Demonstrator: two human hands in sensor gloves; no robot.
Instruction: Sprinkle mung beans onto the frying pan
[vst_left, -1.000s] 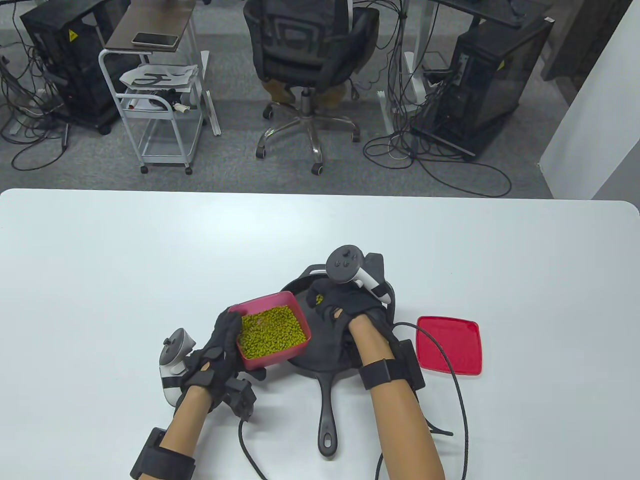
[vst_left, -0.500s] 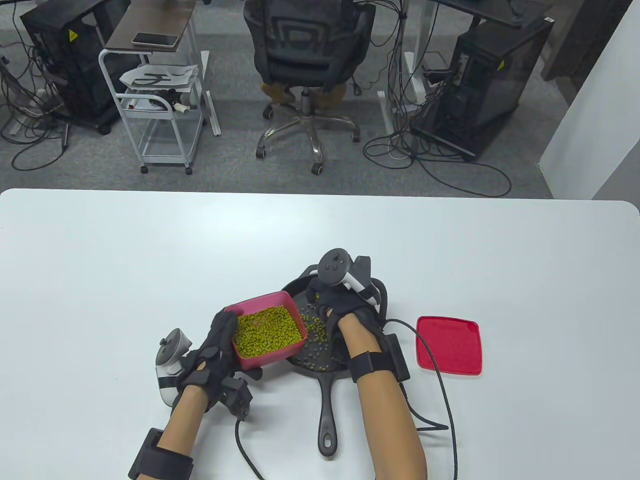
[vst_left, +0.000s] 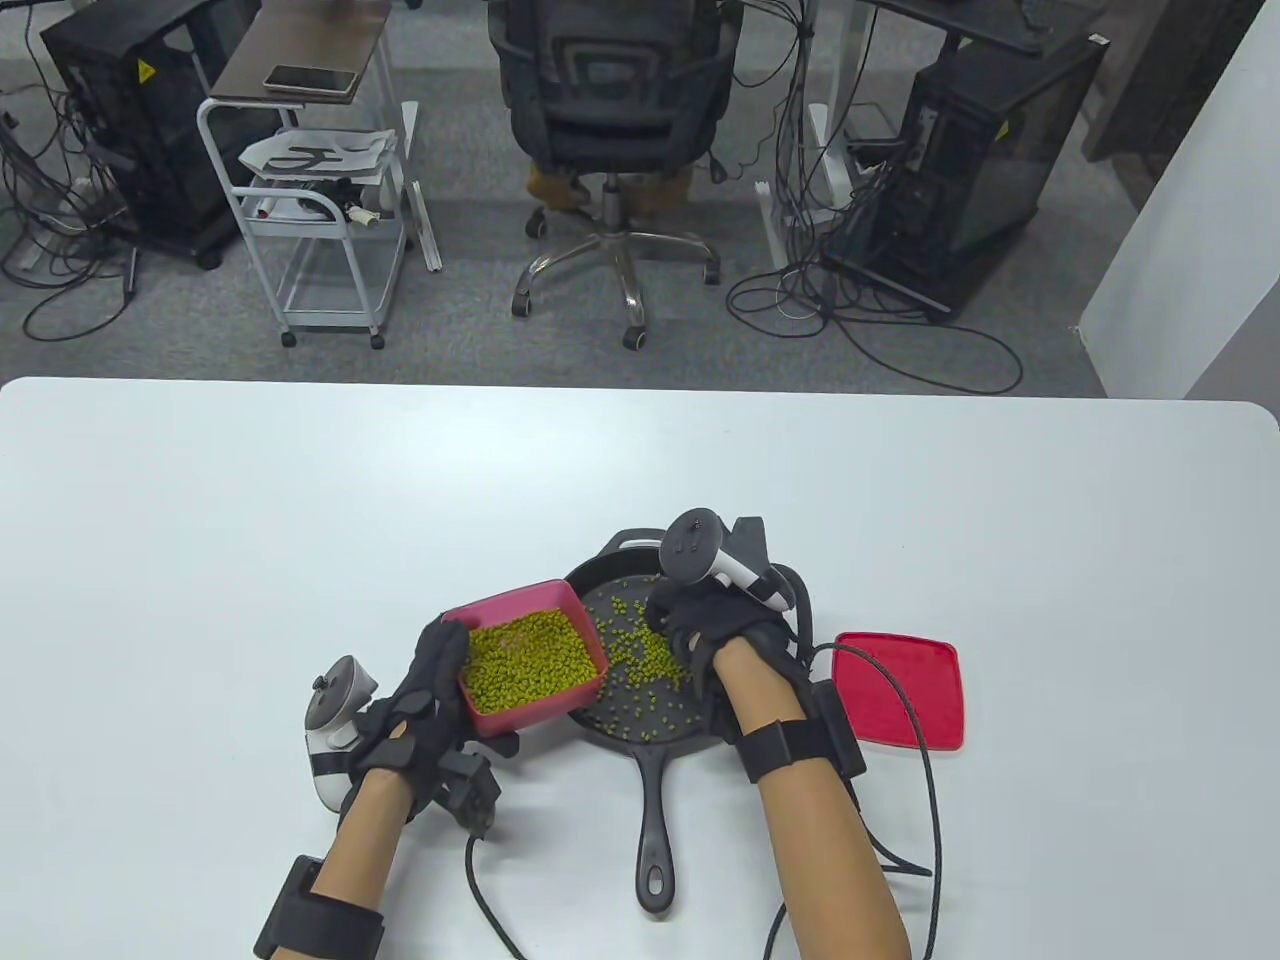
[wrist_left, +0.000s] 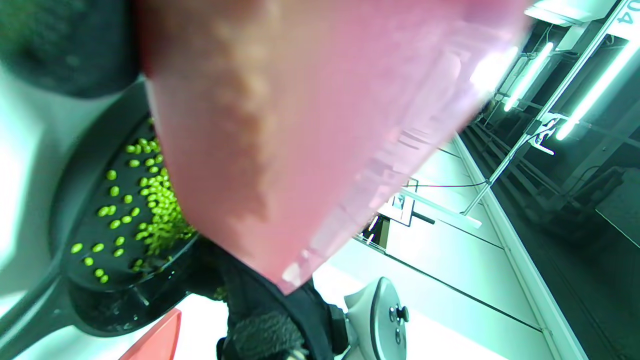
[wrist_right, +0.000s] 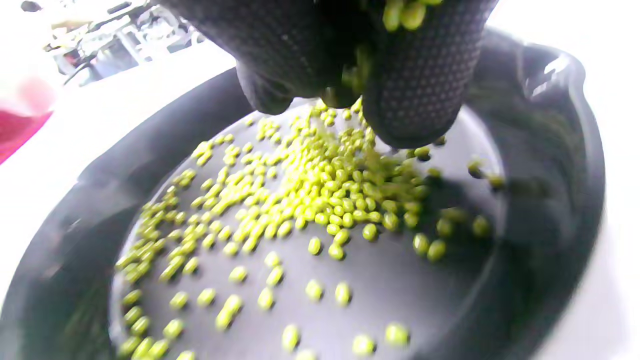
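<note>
A black cast-iron frying pan (vst_left: 612, 563) sits at the table's front middle, handle toward me; it also shows in the right wrist view (wrist_right: 550, 210). Green mung beans (vst_left: 640, 660) lie scattered in it, also seen in the right wrist view (wrist_right: 310, 200). My left hand (vst_left: 425, 700) grips a pink tub (vst_left: 525, 650) full of mung beans and holds it raised over the pan's left rim; its underside fills the left wrist view (wrist_left: 300, 125). My right hand (vst_left: 690, 625) hovers over the pan, fingertips (wrist_right: 410, 100) bunched around a few beans with some falling.
A red lid (vst_left: 900, 690) lies flat on the table right of the pan. Black glove cables (vst_left: 930, 800) trail over the table front by both forearms. The white table (vst_left: 300, 520) stretches left and behind the pan.
My right hand moved right across the pan, and many more beans now lie in it. The pink tub and left hand shifted slightly left.
</note>
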